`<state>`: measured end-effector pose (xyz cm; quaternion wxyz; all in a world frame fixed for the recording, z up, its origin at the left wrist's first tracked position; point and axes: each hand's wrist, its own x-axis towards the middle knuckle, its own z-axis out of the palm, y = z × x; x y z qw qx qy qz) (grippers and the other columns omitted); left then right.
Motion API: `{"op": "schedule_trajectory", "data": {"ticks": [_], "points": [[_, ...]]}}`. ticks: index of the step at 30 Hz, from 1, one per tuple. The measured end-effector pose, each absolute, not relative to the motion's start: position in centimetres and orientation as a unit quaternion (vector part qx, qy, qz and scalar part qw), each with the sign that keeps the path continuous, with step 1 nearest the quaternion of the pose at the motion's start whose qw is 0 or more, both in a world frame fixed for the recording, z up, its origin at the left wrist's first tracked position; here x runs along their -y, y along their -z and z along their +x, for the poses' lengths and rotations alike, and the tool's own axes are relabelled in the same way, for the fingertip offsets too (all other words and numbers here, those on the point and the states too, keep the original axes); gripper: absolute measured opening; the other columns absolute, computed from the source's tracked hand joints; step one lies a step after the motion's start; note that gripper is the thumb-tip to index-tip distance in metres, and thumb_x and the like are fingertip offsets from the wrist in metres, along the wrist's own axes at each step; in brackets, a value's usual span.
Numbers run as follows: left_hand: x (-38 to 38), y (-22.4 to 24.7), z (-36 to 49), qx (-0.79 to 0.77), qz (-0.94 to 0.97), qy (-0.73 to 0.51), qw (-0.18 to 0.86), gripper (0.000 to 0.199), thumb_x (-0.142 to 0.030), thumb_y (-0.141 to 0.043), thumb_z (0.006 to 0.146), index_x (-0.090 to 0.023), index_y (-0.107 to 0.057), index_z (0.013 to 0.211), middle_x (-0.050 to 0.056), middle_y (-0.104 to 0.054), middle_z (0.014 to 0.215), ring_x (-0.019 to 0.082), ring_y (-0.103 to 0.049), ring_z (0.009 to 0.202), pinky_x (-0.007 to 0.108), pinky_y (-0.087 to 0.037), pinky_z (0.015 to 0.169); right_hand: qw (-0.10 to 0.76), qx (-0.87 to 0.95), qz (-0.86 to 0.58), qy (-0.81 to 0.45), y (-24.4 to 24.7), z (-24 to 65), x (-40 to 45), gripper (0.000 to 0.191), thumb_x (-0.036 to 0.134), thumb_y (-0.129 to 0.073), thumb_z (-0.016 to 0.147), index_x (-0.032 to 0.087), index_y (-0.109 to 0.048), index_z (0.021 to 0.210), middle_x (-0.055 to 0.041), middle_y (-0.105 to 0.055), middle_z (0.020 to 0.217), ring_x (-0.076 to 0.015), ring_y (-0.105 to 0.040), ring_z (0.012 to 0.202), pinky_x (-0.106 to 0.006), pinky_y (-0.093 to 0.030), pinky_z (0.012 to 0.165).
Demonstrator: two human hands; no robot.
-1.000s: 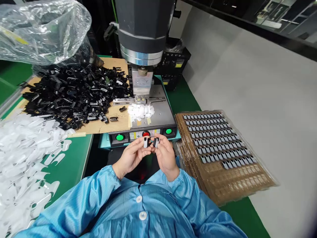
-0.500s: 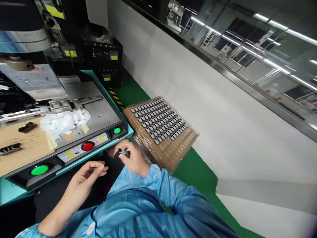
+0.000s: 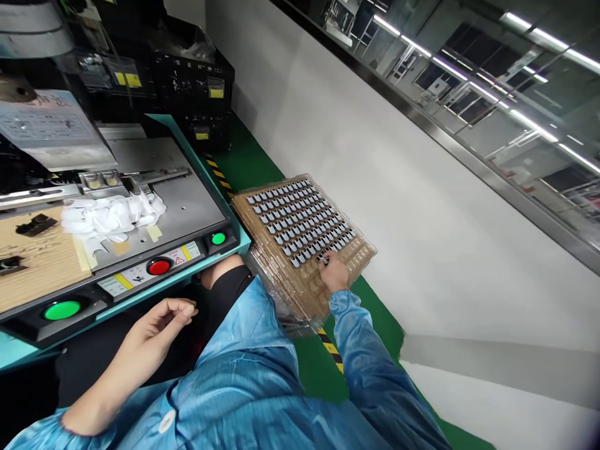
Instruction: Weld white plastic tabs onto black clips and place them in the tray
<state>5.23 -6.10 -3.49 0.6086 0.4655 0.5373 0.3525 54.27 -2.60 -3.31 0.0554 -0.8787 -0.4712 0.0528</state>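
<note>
Right hand [image 3: 334,274] low over the brown tray [image 3: 313,285], atop a stack [image 3: 276,272] of others. Grip narrow, seemingly pinched on a grey-and-black piece [image 3: 322,259], though small and half covered by fingertips. Piece at the left end of a part-filled row, beside full rows of lookalikes [image 3: 295,215]. Left hand [image 3: 157,331] well apart, just before the machine [image 3: 197,203], grip narrow, thumb against curled fingers. On the machine, heaped white pieces [image 3: 112,215]; along its front, a red button [image 3: 158,267] between two green buttons [image 3: 218,239].
</note>
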Motion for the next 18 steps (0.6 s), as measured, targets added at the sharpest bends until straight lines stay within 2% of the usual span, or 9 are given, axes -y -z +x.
{"op": "schedule_trajectory", "data": {"ticks": [3, 7, 9, 13, 18], "points": [[6.1, 3.8, 5.1, -0.536, 0.483, -0.344, 0.601, 0.049, -0.070, -0.079, 0.085, -0.023, -0.077, 0.099, 0.010, -0.077, 0.114, 0.027, -0.072, 0.104, 0.038, -0.062, 0.094, 0.067, 0.487, -0.869, -0.051, 3.9, 54.2, 2.8, 0.024, 0.028, -0.062, 0.099, 0.023, -0.063, 0.122, -0.0099, -0.070, 0.116, -0.0265, -0.066, 0.103, -0.034, -0.048, 0.085], [6.1, 4.0, 5.1, -0.536, 0.497, -0.339, 0.592, 0.049, -0.071, -0.078, 0.085, -0.023, -0.076, 0.098, 0.008, -0.077, 0.112, 0.025, -0.071, 0.101, 0.036, -0.061, 0.093, 0.101, 0.485, -0.868, -0.030, 3.8, 53.9, 3.3, 0.034, 0.027, -0.065, 0.092, 0.019, -0.060, 0.125, -0.0158, -0.057, 0.134, -0.0282, -0.064, 0.104, -0.038, -0.051, 0.087], [6.1, 3.9, 5.1, -0.533, 0.503, -0.340, 0.589, 0.048, -0.070, -0.077, 0.087, -0.024, -0.076, 0.099, 0.007, -0.077, 0.112, 0.024, -0.070, 0.100, 0.034, -0.060, 0.092, 0.110, 0.475, -0.873, -0.024, 3.7, 53.6, 3.6, 0.037, 0.023, -0.063, 0.090, 0.017, -0.059, 0.126, -0.0181, -0.054, 0.135, -0.0292, -0.064, 0.103, -0.040, -0.052, 0.088], [6.2, 3.8, 5.1, -0.528, 0.520, -0.338, 0.580, 0.045, -0.068, -0.074, 0.090, -0.024, -0.074, 0.101, 0.006, -0.076, 0.111, 0.023, -0.069, 0.099, 0.033, -0.058, 0.090, 0.122, 0.503, -0.855, -0.011, 3.7, 53.2, 3.9, 0.038, 0.019, -0.059, 0.091, 0.017, -0.058, 0.129, -0.0181, -0.058, 0.131, -0.0317, -0.063, 0.111, -0.042, -0.051, 0.097], [6.2, 3.8, 5.0, -0.526, 0.538, -0.330, 0.570, 0.041, -0.065, -0.072, 0.093, -0.025, -0.073, 0.103, 0.006, -0.076, 0.114, 0.026, -0.069, 0.110, 0.034, -0.057, 0.091, 0.106, 0.564, -0.819, -0.027, 4.2, 52.6, 3.5, 0.037, 0.020, -0.059, 0.094, 0.018, -0.061, 0.130, -0.0136, -0.070, 0.119, -0.0314, -0.063, 0.115, -0.043, -0.050, 0.102]]}}
